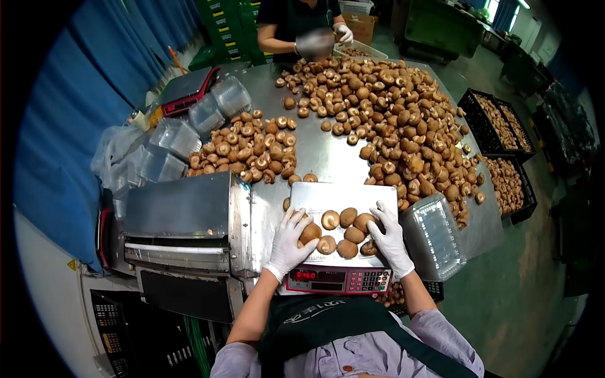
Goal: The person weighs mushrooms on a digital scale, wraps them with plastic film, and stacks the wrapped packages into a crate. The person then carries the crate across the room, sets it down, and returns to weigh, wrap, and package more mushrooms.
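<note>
In the head view a digital scale (pixel 328 280) with a red-edged keypad panel reads 0.460. Several brown shiitake mushrooms (pixel 347 249) lie on its metal pan (pixel 343 194), some cap up, one showing its pale underside. My left hand (pixel 292 244), in a white glove, curves around a mushroom (pixel 309 234) at the pan's left side; its fingers partly cover what is there. On the right side, my gloved right hand (pixel 390 240) has its fingers apart. Its thumb and palm side are against the outer mushrooms (pixel 369 248), one of them partly hidden.
A large mushroom pile (pixel 409 120) covers the far right of the steel table (pixel 271 94), with a smaller pile (pixel 246 148) left. Clear plastic boxes (pixel 435 236) stand right of the scale. A metal machine (pixel 179 208) sits left. Across the table, a gloved co-worker's hand (pixel 343 34) shows.
</note>
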Action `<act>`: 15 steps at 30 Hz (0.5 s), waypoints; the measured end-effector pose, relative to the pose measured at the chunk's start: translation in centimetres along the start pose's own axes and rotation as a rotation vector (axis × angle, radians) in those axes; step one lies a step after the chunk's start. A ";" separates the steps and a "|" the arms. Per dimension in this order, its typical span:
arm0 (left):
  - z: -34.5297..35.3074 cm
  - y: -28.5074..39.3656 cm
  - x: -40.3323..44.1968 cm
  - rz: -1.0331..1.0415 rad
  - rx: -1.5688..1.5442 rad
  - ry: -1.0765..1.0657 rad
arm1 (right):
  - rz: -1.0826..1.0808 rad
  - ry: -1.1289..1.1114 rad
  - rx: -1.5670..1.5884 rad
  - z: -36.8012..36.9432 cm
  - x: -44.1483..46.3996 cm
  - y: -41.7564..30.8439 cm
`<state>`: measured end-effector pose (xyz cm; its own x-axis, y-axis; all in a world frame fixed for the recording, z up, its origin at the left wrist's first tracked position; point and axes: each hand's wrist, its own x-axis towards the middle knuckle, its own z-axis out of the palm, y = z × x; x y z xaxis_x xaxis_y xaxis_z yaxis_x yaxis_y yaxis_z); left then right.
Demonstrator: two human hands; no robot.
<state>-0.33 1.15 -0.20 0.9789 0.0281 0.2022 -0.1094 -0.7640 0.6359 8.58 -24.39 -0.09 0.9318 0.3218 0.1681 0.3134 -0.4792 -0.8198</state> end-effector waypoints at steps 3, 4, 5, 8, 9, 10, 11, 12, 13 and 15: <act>-0.6 0.5 0.3 -0.010 -0.010 0.039 | 0.094 0.009 0.267 -0.4 0.6 -0.8; -0.5 0.2 0.4 -0.016 0.003 0.039 | -0.016 -0.006 0.203 -0.4 0.9 -1.1; -0.2 -0.1 0.4 -0.006 0.007 0.051 | -0.121 -0.016 0.135 -0.2 1.4 -1.4; 0.3 -0.2 0.5 0.067 0.054 0.094 | -0.439 -0.268 -0.172 1.2 2.6 -2.1; 0.4 -0.1 0.4 0.045 0.074 0.090 | -0.463 -0.167 -0.275 2.0 2.0 -2.3; 0.5 -0.1 0.3 0.030 0.075 0.104 | -0.438 -0.179 -0.257 2.1 2.0 -2.2; 0.6 0.0 0.1 0.033 0.075 0.119 | -0.415 -0.191 -0.240 2.1 2.2 -2.0; 0.6 -0.2 0.1 0.008 0.052 0.091 | -0.411 -0.199 -0.201 2.2 2.3 -1.8; 0.6 -0.4 0.1 -0.017 0.029 0.063 | -0.408 -0.213 -0.192 1.9 2.3 -1.9; 0.6 -0.5 0.1 0.021 0.019 0.094 | -0.416 -0.224 -0.130 1.5 2.3 -1.8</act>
<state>-0.04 1.21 -0.93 0.9560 0.0717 0.2843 -0.1252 -0.7768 0.6171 9.85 -21.54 0.91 0.6650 0.6685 0.3329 0.6842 -0.3666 -0.6305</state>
